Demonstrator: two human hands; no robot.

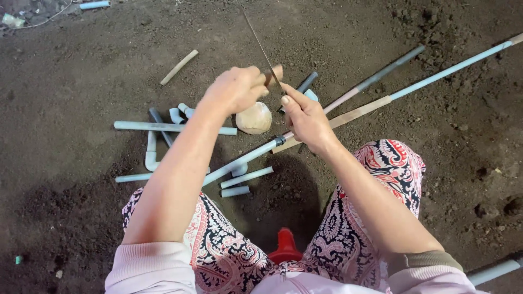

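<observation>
My left hand (pixel 237 88) and my right hand (pixel 305 117) meet above the dirt ground, both closed on the lower end of a thin dark blade (pixel 260 46) that slants up and away to the left. The left hand wraps it from the left; the right pinches it with thumb and fingers from below. Just under the hands a round tan lump (pixel 254 117) lies on the soil. A long light-blue pipe (pixel 242 160) runs diagonally beneath my right hand. What the left palm hides cannot be made out.
Several short light-blue pipe pieces and elbows (pixel 163 126) lie scattered left of the lump. Two long rods (pixel 452 68) stretch to the upper right. A tan stick (pixel 178 67) lies farther off. A red stool (pixel 285 246) shows between my patterned trouser legs.
</observation>
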